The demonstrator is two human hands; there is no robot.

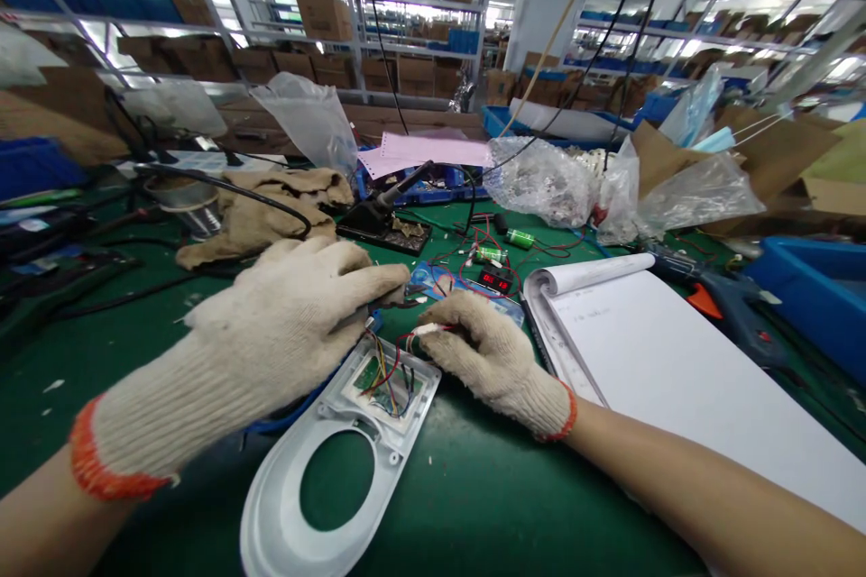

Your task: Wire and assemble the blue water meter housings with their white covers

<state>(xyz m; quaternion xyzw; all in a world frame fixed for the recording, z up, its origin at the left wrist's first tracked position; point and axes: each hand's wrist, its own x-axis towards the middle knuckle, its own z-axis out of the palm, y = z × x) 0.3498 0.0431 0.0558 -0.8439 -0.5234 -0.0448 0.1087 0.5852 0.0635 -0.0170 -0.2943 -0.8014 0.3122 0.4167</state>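
Both of my hands wear cream knitted gloves with orange cuffs. My left hand (290, 325) is closed above the upper end of a white plastic housing (271, 505); a dark tip shows by its fingertips, but what it holds is mostly hidden. My right hand (487, 361) pinches a wire (425, 330) with a whitish end at the housing's upper right corner. The housing lies flat, with a large round opening and a recess holding a green circuit board (369, 374) with red, yellow, black and blue wires. Something blue sticks out beneath my left hand.
A small meter with red digits (495, 280) and green batteries (520, 239) lie ahead among loose wires. A soldering iron stand (385, 221) is behind my left hand. A notepad (677, 361), glue gun (723, 306) and blue bin (818, 288) occupy the right.
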